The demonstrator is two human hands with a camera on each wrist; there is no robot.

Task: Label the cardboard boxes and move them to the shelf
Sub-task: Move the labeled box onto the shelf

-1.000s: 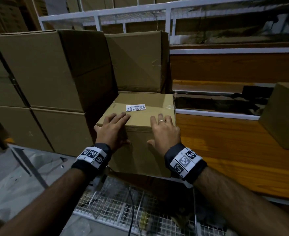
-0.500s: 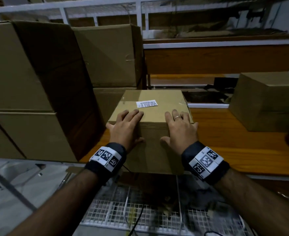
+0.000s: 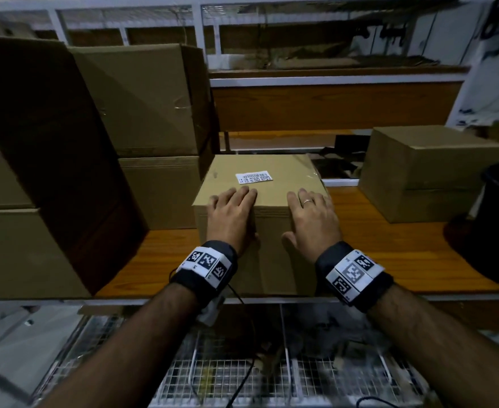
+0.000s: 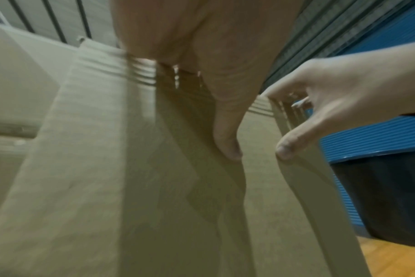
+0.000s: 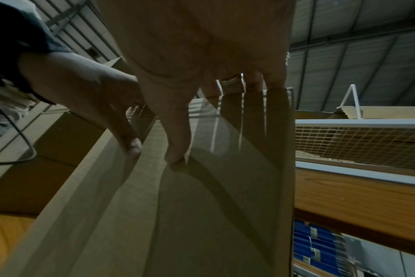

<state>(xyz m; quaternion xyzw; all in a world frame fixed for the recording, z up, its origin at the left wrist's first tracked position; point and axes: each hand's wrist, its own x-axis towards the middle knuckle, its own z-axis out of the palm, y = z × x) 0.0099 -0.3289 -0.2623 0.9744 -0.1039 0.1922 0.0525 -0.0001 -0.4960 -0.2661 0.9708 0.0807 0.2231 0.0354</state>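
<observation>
A brown cardboard box (image 3: 260, 166) with a white barcode label (image 3: 253, 176) on its top stands on the wooden shelf board (image 3: 374, 248), its front face near the board's front edge. My left hand (image 3: 232, 212) and right hand (image 3: 313, 216) lie over the box's near top edge, fingers flat on the top and thumbs against the front face. The left wrist view shows my left thumb (image 4: 228, 144) pressed on the box front (image 4: 107, 187). In the right wrist view my right thumb (image 5: 177, 146) presses the same face (image 5: 201, 215).
Large stacked boxes (image 3: 51, 172) and two more (image 3: 142, 98) fill the shelf left of the labelled box, close to its side. Another box (image 3: 419, 172) and a dark bin (image 3: 498, 231) stand to the right. A wire mesh shelf (image 3: 242, 378) lies below.
The box has gone from overhanging the shelf's front edge to standing further in on the board. Both hands stayed on its near top edge, and my view swung right.
</observation>
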